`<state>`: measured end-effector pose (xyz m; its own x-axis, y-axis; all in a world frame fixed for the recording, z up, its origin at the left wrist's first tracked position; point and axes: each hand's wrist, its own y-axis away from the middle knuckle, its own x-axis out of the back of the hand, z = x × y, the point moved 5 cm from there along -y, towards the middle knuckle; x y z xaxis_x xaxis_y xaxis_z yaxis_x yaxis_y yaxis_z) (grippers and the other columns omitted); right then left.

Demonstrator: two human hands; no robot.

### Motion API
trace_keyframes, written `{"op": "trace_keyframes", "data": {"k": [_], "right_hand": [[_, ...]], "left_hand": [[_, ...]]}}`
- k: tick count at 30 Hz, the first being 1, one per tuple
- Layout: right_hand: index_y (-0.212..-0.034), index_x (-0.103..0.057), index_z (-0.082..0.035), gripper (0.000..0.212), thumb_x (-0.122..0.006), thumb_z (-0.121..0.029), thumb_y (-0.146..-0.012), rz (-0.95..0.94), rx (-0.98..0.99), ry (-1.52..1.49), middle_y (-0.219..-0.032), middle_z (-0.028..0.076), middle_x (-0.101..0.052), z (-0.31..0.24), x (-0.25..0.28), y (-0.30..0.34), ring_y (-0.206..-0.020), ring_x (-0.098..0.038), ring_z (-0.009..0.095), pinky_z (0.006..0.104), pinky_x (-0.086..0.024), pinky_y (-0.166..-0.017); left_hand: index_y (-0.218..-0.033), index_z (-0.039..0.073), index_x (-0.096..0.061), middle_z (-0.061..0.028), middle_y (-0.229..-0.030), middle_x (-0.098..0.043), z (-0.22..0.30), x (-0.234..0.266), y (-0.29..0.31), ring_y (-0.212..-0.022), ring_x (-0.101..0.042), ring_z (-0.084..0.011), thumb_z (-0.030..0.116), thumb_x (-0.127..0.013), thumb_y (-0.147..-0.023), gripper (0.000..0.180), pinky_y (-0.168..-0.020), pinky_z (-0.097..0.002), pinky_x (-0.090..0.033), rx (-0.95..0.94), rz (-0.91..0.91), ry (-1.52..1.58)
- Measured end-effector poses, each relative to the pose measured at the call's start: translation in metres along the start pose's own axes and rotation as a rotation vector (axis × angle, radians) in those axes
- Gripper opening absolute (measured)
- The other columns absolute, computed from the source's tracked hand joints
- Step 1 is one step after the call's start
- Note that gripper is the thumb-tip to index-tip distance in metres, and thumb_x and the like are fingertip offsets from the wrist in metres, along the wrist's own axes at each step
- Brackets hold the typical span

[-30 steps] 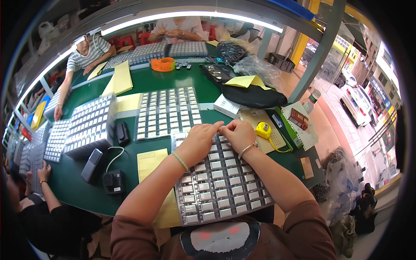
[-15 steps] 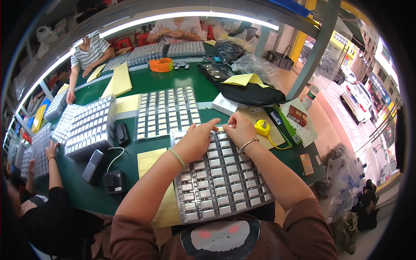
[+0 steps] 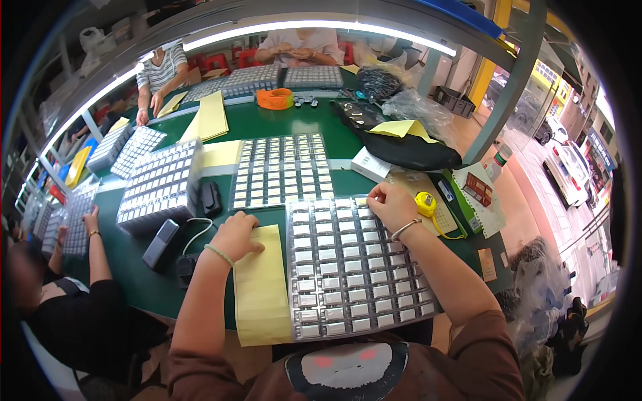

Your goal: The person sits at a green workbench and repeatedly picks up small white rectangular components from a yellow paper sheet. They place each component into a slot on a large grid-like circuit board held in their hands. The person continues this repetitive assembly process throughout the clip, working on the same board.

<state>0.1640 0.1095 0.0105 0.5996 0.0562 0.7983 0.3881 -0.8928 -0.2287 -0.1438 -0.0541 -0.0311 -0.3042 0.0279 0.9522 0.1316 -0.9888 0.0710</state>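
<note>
A clear plastic tray (image 3: 354, 327) lies before me, its pockets filled with rows of small white rectangular blocks. My right hand (image 3: 396, 208) is at the tray's far right corner, fingers curled into a pinch; what lies between the fingertips is too small to make out. Left of the tray is a folded yellow paper sheet (image 3: 262, 294). Over its far left corner rests my left hand (image 3: 234, 237), with fingers and thumb apart and the thumb on the paper. A second filled tray (image 3: 281, 170) lies flat just beyond.
A stack of filled trays (image 3: 157, 190) stands left, near a black case (image 3: 210, 198) and a grey box-shaped device (image 3: 161, 243). Right are a yellow tape measure (image 3: 425, 200), a white box (image 3: 370, 164) and a black bag (image 3: 408, 150). Other people work at the left and far sides.
My left hand has left the tray's far edge and moved left onto the yellow sheet. My right hand stays at the tray's corner. The whole view has shifted somewhat.
</note>
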Motion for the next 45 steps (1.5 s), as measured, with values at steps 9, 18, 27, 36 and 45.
{"op": "trace_keyframes", "data": {"k": [9,18,27,36,45], "right_hand": [[-0.087,-0.071,-0.006,0.01,-0.065,-0.015,-0.087,-0.069,0.407,-0.151,-0.088,0.009,-0.068,-0.092,0.013,0.013,-0.084,-0.066,0.027,0.0376,-0.052,-0.075],[-0.094,-0.071,-0.008,0.011,-0.068,-0.013,-0.085,-0.079,0.778,-0.093,-0.088,0.009,-0.062,-0.18,-0.065,0.035,-0.087,-0.064,0.028,0.0402,-0.054,-0.074],[-0.081,-0.061,-0.007,0.004,-0.063,-0.009,-0.082,0.059,0.874,-0.022,-0.079,0.009,-0.057,-0.183,-0.084,0.039,-0.076,-0.064,0.027,0.0371,-0.054,-0.062],[-0.083,-0.057,-0.005,0.008,-0.061,-0.011,-0.087,0.14,0.932,-0.045,-0.08,0.009,-0.056,-0.187,-0.089,0.046,-0.074,-0.063,0.025,0.0352,-0.054,-0.062],[-0.086,-0.057,-0.004,0.004,-0.058,-0.006,-0.084,0.133,0.935,0.022,-0.081,0.009,-0.057,-0.181,-0.093,0.046,-0.075,-0.064,0.026,0.0354,-0.055,-0.063]], "left_hand": [[-0.112,-0.002,-0.064,-0.0041,-0.087,-0.066,0.003,0.038,0.011,-0.08,-0.061,-0.0089,0.003,-0.063,-0.084,0.028,-0.073,-0.0256,-0.051,-0.052,0.005,0.571],[-0.132,0.001,-0.05,-0.0035,-0.102,-0.069,0.009,0.061,0.021,-0.093,-0.06,-0.0041,0.005,-0.062,-0.094,0.04,-0.081,-0.0196,-0.047,-0.134,0.058,0.954],[-0.126,-0.001,-0.053,-0.0022,-0.094,-0.071,0.003,0.055,0.021,-0.084,-0.061,-0.0036,0.006,-0.062,-0.093,0.035,-0.076,-0.0191,-0.047,-0.091,0.091,0.975],[-0.123,0.0,-0.055,-0.0019,-0.089,-0.071,0.006,0.057,0.026,-0.082,-0.06,-0.0034,0.006,-0.062,-0.092,0.032,-0.074,-0.0189,-0.046,-0.042,0.148,0.934],[-0.125,0.0,-0.054,-0.0029,-0.09,-0.072,0.006,0.058,0.023,-0.084,-0.062,-0.004,0.006,-0.062,-0.093,0.033,-0.076,-0.0189,-0.047,-0.028,0.155,0.92]]}}
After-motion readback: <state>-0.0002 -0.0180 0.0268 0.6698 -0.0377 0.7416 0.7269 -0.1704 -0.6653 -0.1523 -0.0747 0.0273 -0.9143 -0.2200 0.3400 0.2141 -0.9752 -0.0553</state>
